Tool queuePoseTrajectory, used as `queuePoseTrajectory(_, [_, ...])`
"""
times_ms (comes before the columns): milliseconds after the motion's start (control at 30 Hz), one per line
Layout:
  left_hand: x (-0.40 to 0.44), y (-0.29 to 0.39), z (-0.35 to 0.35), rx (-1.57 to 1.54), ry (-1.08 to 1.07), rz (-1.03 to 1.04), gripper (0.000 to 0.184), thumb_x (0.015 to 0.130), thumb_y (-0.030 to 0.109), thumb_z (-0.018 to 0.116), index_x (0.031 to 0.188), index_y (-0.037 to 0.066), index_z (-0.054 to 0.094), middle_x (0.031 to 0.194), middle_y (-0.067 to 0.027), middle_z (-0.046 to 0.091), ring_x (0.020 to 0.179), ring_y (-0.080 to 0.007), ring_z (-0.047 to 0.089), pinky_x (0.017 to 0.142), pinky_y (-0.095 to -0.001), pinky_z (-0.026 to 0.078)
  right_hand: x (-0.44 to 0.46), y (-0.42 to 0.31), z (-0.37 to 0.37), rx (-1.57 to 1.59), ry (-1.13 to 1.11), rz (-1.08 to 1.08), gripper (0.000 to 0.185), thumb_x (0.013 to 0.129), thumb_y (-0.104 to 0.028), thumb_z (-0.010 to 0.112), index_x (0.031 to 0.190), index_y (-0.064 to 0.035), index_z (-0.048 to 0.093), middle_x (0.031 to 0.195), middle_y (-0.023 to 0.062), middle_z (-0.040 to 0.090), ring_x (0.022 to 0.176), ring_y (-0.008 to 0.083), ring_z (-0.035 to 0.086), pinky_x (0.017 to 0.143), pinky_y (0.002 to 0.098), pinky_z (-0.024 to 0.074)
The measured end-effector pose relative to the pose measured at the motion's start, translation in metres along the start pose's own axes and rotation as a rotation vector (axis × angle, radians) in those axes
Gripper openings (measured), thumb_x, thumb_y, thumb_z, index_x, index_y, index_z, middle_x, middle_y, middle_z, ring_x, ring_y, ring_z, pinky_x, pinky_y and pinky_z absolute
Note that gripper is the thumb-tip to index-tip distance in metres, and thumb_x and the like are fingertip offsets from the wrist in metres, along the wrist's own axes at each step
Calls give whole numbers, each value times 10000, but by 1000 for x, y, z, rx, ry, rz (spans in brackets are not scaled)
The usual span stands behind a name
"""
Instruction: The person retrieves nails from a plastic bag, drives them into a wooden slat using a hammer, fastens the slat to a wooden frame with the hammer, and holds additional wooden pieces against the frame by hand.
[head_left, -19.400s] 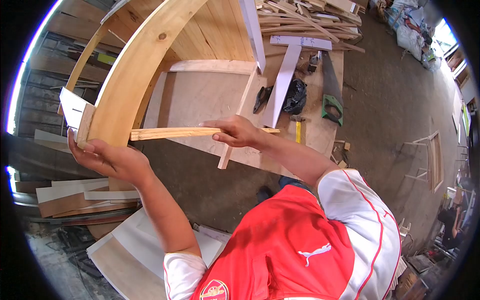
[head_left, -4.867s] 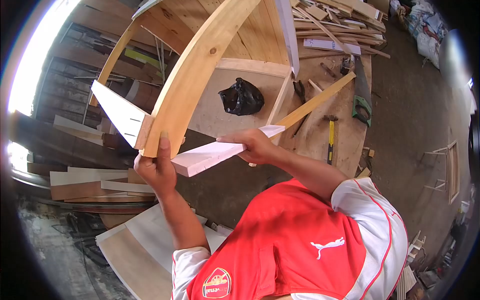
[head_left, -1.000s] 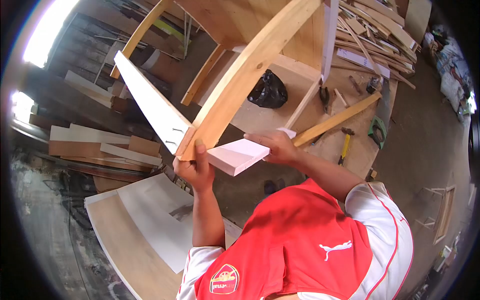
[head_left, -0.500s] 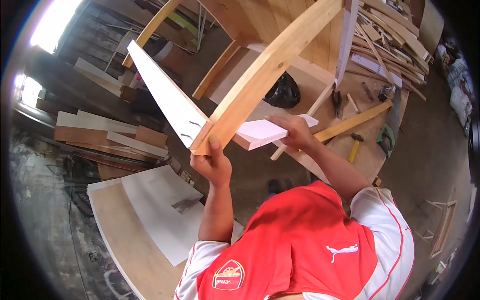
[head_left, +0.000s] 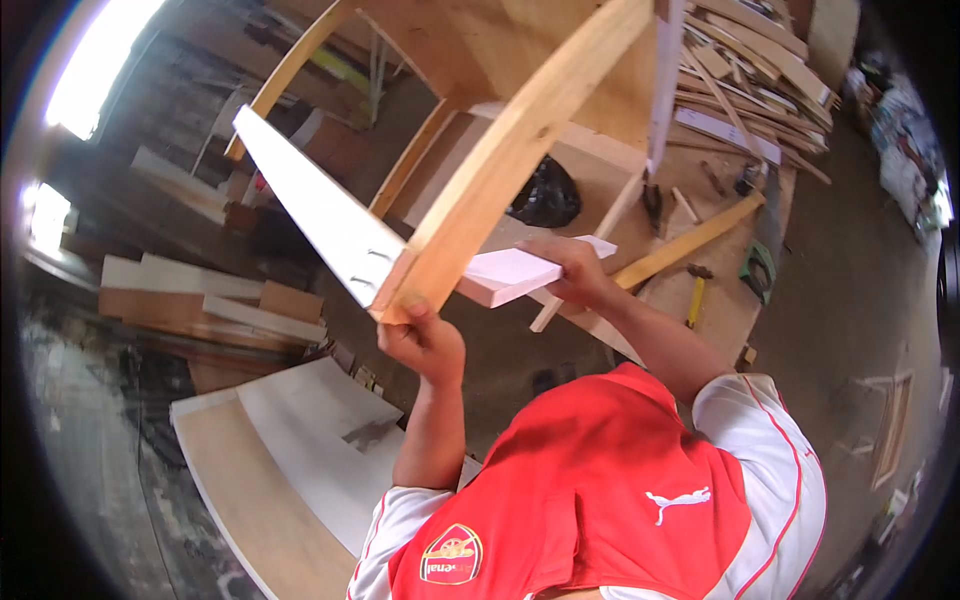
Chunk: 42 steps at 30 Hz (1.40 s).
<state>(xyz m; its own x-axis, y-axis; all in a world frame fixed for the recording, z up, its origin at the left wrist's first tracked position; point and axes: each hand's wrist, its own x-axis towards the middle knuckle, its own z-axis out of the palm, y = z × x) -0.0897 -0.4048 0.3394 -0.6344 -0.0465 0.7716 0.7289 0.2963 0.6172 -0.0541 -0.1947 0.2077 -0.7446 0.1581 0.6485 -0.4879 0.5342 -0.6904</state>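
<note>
My left hand (head_left: 425, 345) is closed around the lower end of a long wooden rail (head_left: 515, 150), thumb on its face. A white-faced board (head_left: 310, 205) joins the rail at that corner, where two bent nails (head_left: 372, 262) stick out. My right hand (head_left: 575, 268) grips a short white board (head_left: 515, 272), its fingers over the top face. That board's left end meets the rail or lies just behind it; I cannot tell which. The rail runs up to a wooden frame with a broad panel (head_left: 560, 60).
On the workbench (head_left: 655, 315) at right lie a hammer (head_left: 697, 295), a green-handled saw (head_left: 760, 270), pliers (head_left: 653, 205) and a yellowish wood strip (head_left: 690, 240). A black plastic bag (head_left: 550, 195) sits behind the rail. Stacked wood offcuts (head_left: 745, 80) and white panels (head_left: 320, 400) lie around.
The frame and boards sit slightly further left and lower in view, along with most of the surroundings. Both hands keep their holds.
</note>
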Motion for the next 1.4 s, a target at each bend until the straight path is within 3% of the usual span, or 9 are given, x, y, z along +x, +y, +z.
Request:
queuePoseTrajectory(133, [-24, -47, 9, -327, 45, -95, 571, 1036, 519, 518, 1254, -7, 561, 1226, -132, 600, 1114, -224, 587, 899, -376, 493, 0, -9, 0, 16, 12, 31, 482, 758, 11, 759, 1234, -40, 702, 1151, 165, 732, 1061, 328, 719, 884, 373, 566])
queuePoseTrajectory(233, [-29, -62, 25, -620, -1, -55, 826, 985, 722, 422, 1503, 80, 374, 1478, -84, 459, 1348, -266, 478, 1106, -450, 410, -5, -3, 10, 35, 31, 27, 479, 757, -36, 807, 1224, -32, 700, 1144, 166, 729, 1069, 333, 712, 889, 384, 565])
queuePoseTrajectory(300, [-25, -58, 32, -908, -14, -77, 836, 982, 740, 395, 1520, 101, 363, 1480, -74, 467, 1338, -266, 490, 1107, -462, 408, -8, -1, 13, -8, 50, 7, 489, 750, -45, 818, 1224, -30, 699, 1137, 167, 730, 1058, 335, 715, 885, 386, 567])
queuePoseTrajectory(433, [-18, -36, 45, -681, 176, -232, 929, 948, 821, 304, 1581, 144, 248, 1552, -152, 367, 1335, -298, 491, 1118, -472, 426, -11, 5, 18, -20, 131, -24, 488, 732, -116, 802, 1214, -100, 729, 1140, 136, 741, 1024, 321, 721, 858, 388, 579])
queuePoseTrajectory(667, [-22, -31, 46, -815, -49, -243, 1191, 769, 1000, 209, 1341, -17, 445, 1178, -248, 631, 879, -343, 660, 871, -472, 537, -14, 7, 20, -82, 129, -46, 480, 734, -145, 811, 1206, -119, 729, 1134, 140, 740, 1013, 317, 724, 857, 398, 582])
queuePoseTrajectory(733, [-20, -23, 51, -705, -379, -69, 1239, 715, 1034, 223, 1307, -27, 463, 1127, -223, 636, 852, -328, 647, 842, -489, 529, -13, 7, 21, -85, 135, -48, 477, 737, -147, 811, 1205, -116, 726, 1138, 141, 737, 1011, 320, 723, 855, 399, 583])
queuePoseTrajectory(1067, [-43, -70, 77, -1238, -360, -100, 1019, 658, 969, 535, 1170, 88, 529, 970, -156, 603, 815, -318, 631, 789, -468, 519, -59, 62, -11, -239, -69, 162, 676, 743, -207, 791, 1376, -99, 581, 1278, 154, 664, 1222, 353, 611, 1047, 480, 476])
queuePoseTrajectory(1233, [-45, -66, 77, -1231, -335, -105, 1003, 649, 952, 575, 1170, 96, 539, 966, -155, 609, 812, -318, 635, 758, -447, 518, -119, 151, -12, -609, -139, 761, 500, 853, -192, 684, 1331, -78, 588, 1203, 185, 682, 1137, 406, 636, 971, 477, 519])
queuePoseTrajectory(1400, [-46, -63, 73, -1193, -309, -111, 988, 637, 940, 609, 1158, 103, 550, 956, -146, 609, 813, -313, 630, 760, -430, 514, -131, 188, 5, -375, -176, 624, 458, 891, -88, 586, 1348, -115, 585, 1140, 194, 705, 994, 405, 689, 866, 499, 555])
